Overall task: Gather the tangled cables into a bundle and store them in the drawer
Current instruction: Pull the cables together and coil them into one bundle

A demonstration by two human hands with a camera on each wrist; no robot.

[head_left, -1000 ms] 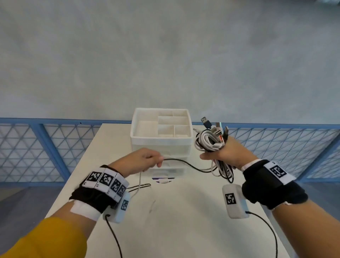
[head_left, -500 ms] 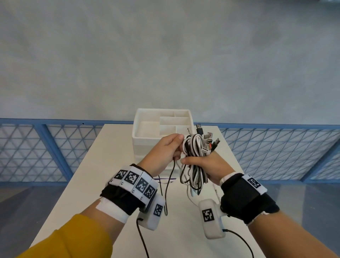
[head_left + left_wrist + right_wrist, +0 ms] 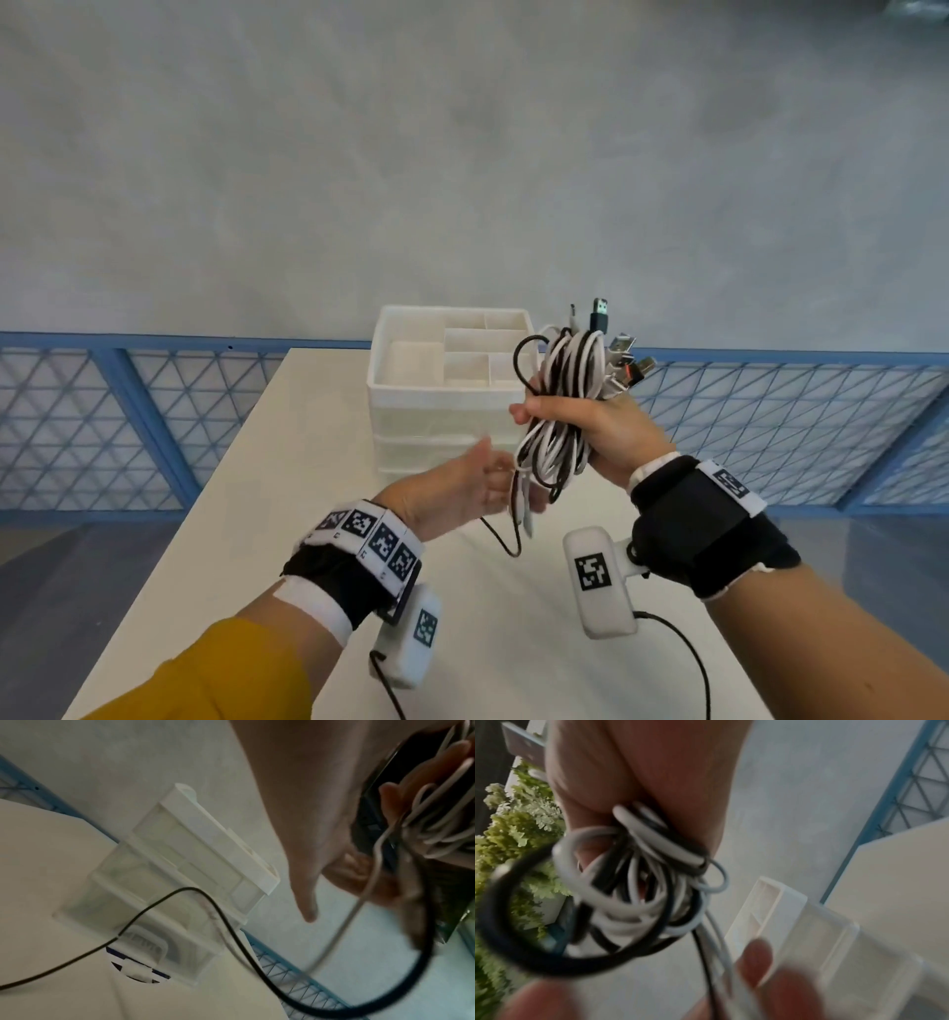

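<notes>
Since half a second ago my left hand [image 3: 464, 491] has dropped from the top of the cable bundle [image 3: 562, 406] to its trailing ends, fingers pinching loose strands. One bundle of black and white cables, too tangled to count, sits clamped in my right hand [image 3: 598, 429], raised just right of one white drawer organizer [image 3: 447, 406] on one pale table [image 3: 287, 462]. Several plugs poke out on top. Motion blur smears my left fingers; drawer fronts are hard to make out
</notes>
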